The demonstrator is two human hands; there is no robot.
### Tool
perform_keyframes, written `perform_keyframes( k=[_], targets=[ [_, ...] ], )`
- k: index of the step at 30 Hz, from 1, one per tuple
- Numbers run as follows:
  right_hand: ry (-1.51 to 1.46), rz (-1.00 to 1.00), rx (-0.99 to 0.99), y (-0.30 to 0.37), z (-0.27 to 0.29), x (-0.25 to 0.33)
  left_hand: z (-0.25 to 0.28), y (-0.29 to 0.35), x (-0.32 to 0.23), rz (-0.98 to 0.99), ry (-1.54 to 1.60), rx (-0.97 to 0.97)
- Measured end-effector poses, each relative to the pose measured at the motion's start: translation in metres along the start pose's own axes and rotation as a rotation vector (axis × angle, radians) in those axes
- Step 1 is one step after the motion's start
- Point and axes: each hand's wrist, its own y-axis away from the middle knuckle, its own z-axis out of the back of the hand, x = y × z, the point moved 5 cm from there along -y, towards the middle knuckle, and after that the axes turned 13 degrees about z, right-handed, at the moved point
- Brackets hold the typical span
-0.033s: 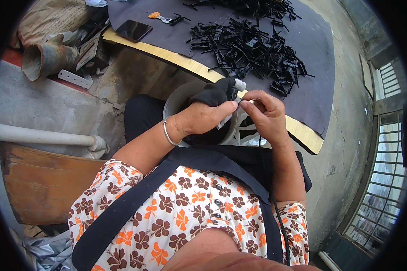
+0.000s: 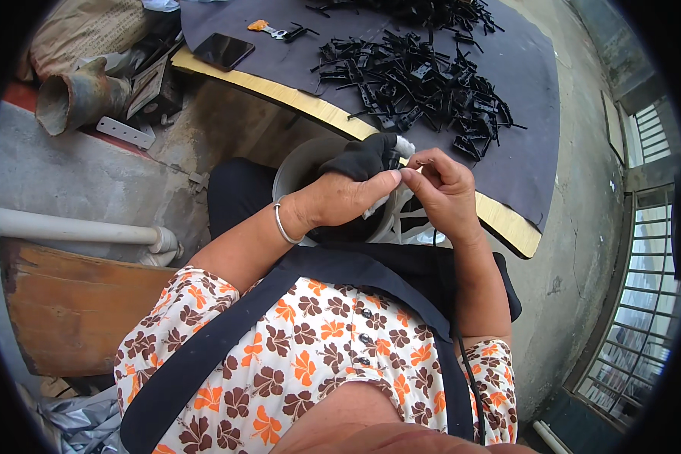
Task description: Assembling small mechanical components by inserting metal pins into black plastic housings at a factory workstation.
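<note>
Above the bucket, my left hand [image 2: 340, 198] is closed, its thumb stretched toward my right hand. Black cloth [image 2: 359, 159] covers its fingers, and a white wrap [image 2: 405, 147] shows at a fingertip. A small black plastic part [image 2: 392, 163] sits between its thumb and fingers, mostly hidden. My right hand [image 2: 448, 193] pinches at the end of that part, its thumb and fingertip meeting the left thumb tip. Beneath the hands is a grey bucket [image 2: 286, 175] with dark contents I cannot make out.
A grey-covered table [image 2: 295, 64] with a yellow edge stands ahead, bearing a heap of black plastic parts [image 2: 424, 83], a phone [image 2: 224, 51] and an orange-handled tool [image 2: 259, 26]. At left are a rusty pipe piece [image 2: 79, 98] and a white pipe [image 2: 68, 225]. A cable [image 2: 473, 386] hangs by my right arm.
The covered left fingers and the white-wrapped tip have turned slightly. My right hand has shifted a little, still pinching beside the left thumb.
</note>
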Motion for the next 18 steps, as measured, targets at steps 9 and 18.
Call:
perform_keyframes(
  k=[9, 18],
  targets=[
    [0.028, -0.159, 0.188, 0.003, -0.006, -0.010, -0.001, 0.000, -0.009, 0.151, -0.033, 0.039],
    [-0.128, -0.191, 0.090, 0.004, -0.024, -0.020, 0.005, 0.006, -0.021, -0.059, -0.373, -0.034]
  ],
)
